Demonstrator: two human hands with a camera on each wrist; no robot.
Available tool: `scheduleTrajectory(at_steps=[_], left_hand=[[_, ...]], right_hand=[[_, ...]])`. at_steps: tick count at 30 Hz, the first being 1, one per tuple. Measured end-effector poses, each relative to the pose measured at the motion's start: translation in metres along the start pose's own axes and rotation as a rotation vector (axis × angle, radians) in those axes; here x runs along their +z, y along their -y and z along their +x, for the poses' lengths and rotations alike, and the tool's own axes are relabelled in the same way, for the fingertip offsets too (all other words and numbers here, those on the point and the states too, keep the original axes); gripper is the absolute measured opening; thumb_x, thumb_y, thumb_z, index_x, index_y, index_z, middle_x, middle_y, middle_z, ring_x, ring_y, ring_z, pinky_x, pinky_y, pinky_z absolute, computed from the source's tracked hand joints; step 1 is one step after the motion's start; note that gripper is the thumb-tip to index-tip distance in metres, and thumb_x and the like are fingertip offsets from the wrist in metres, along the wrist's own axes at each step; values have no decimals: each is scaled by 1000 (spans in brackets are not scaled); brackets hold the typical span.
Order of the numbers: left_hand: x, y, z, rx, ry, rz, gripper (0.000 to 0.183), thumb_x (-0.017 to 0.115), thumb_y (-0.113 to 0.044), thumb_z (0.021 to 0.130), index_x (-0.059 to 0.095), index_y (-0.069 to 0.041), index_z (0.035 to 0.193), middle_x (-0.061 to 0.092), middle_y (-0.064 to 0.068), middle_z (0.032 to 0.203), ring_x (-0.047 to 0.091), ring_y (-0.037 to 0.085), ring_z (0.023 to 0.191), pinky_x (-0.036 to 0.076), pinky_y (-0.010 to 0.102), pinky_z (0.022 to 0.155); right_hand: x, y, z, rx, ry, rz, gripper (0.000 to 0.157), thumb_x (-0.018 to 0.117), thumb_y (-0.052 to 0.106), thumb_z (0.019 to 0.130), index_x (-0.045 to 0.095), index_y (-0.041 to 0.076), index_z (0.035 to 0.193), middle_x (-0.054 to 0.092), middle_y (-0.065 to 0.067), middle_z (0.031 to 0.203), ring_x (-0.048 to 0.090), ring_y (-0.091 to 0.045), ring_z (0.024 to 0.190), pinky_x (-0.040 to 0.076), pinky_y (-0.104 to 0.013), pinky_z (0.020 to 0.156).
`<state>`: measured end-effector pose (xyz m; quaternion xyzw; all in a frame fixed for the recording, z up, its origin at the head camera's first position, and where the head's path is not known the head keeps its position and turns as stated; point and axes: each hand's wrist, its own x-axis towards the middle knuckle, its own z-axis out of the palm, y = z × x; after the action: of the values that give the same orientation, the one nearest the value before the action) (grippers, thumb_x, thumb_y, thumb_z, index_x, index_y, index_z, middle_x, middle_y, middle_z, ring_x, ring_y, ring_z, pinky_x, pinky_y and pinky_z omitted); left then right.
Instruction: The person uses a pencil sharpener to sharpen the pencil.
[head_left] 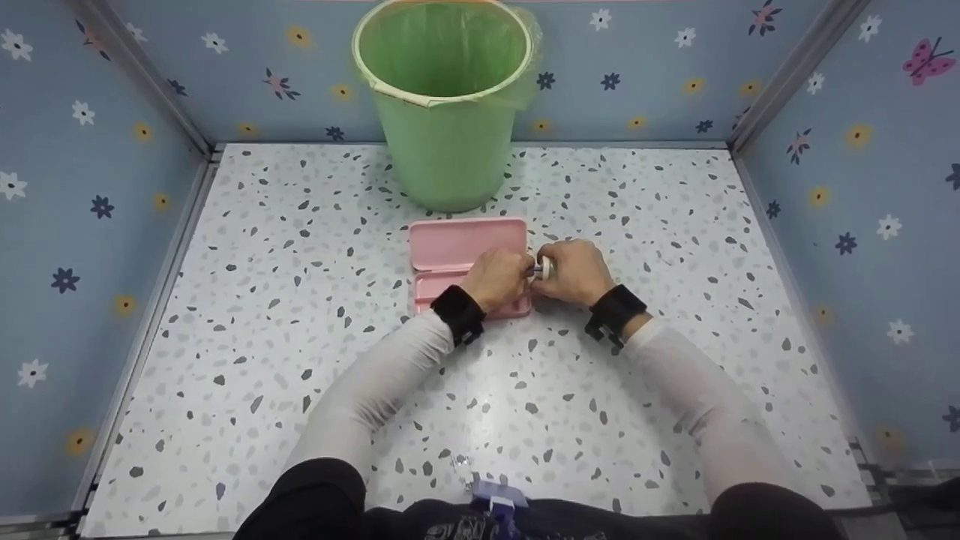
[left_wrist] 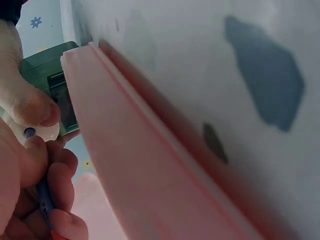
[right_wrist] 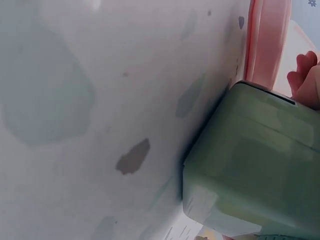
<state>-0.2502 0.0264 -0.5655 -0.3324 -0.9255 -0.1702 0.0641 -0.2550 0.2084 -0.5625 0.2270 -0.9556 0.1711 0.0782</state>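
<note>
My left hand [head_left: 499, 277] grips a thin blue pencil [left_wrist: 44, 197] with a red end, its fingers curled round the shaft. The pencil's other end meets the white face of a green pencil sharpener [right_wrist: 260, 160]. Around that sharpener is my right hand [head_left: 577, 274], with the thumb on its near side in the left wrist view. Below the left hand lies a pink pencil case [head_left: 465, 244], its lid folded back and its compartments partly covered by the hand. In the right wrist view the sharpener's body sits low beside the case's edge.
Behind the case stands a tall green bin [head_left: 450, 150] with a plastic liner over its rim. The speckled white table [head_left: 300, 300] is bounded by blue flowered panels [head_left: 67, 225] at the back and sides.
</note>
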Motion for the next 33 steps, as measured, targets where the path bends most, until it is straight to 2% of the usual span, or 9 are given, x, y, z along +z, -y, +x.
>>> scheduleTrajectory(at_steps=[4, 8, 12, 16, 20, 23, 28, 33], left_hand=[[-4, 2, 0, -18, 77, -2, 6, 62, -14, 76, 60, -17, 81, 53, -5, 65, 48, 15, 58, 42, 29, 53], [-9, 6, -1, -11, 105, -16, 5, 61, -13, 80, 62, -17, 82, 54, -5, 69, 49, 14, 61, 43, 29, 56], [-11, 11, -4, -10, 61, -64, 2, 63, -17, 81, 63, -18, 82, 55, -5, 71, 50, 12, 63, 43, 28, 58], [-16, 14, -7, 9, -45, -99, 9, 66, -21, 79, 61, -16, 85, 54, -7, 74, 50, 11, 65, 42, 27, 59], [-19, 12, -6, 68, -116, -61, 14, 69, -16, 76, 60, -13, 86, 54, -4, 76, 50, 14, 64, 42, 29, 57], [-18, 10, -5, 81, -106, -22, 11, 70, -15, 76, 61, -12, 82, 54, -3, 73, 50, 15, 61, 41, 28, 53], [-15, 8, -4, 63, -35, 25, 6, 66, -17, 80, 61, -12, 80, 52, -3, 69, 47, 14, 59, 40, 27, 51], [-15, 7, -4, 64, -35, 22, 5, 66, -15, 79, 63, -12, 79, 54, -2, 69, 48, 14, 58, 40, 27, 51]], right_hand=[[0, 0, 0, -7, -8, 0, 29, 74, 46, 56, 57, 28, 71, 49, 14, 56, 45, -10, 49, 35, -30, 47], [2, 1, 2, -10, -19, 2, 28, 74, 45, 57, 58, 27, 71, 49, 14, 56, 45, -10, 49, 35, -29, 47], [3, 2, 2, -27, -37, -2, 27, 73, 44, 56, 58, 27, 71, 49, 15, 57, 45, -9, 50, 34, -29, 48], [2, 2, 0, -20, -29, 6, 28, 75, 44, 57, 59, 26, 70, 48, 15, 56, 45, -9, 49, 34, -28, 47], [-1, 2, -1, -5, -26, 17, 29, 76, 44, 57, 60, 24, 70, 49, 14, 56, 45, -10, 48, 34, -29, 47], [0, 1, -1, 2, -21, 19, 30, 76, 45, 57, 60, 24, 72, 49, 14, 57, 45, -10, 49, 35, -29, 48], [3, 0, -1, 14, -6, 15, 32, 75, 46, 56, 61, 25, 75, 50, 13, 59, 46, -11, 51, 36, -30, 50], [3, 0, -1, 18, -6, -3, 34, 74, 48, 56, 63, 24, 77, 50, 13, 60, 47, -11, 53, 36, -30, 51]])
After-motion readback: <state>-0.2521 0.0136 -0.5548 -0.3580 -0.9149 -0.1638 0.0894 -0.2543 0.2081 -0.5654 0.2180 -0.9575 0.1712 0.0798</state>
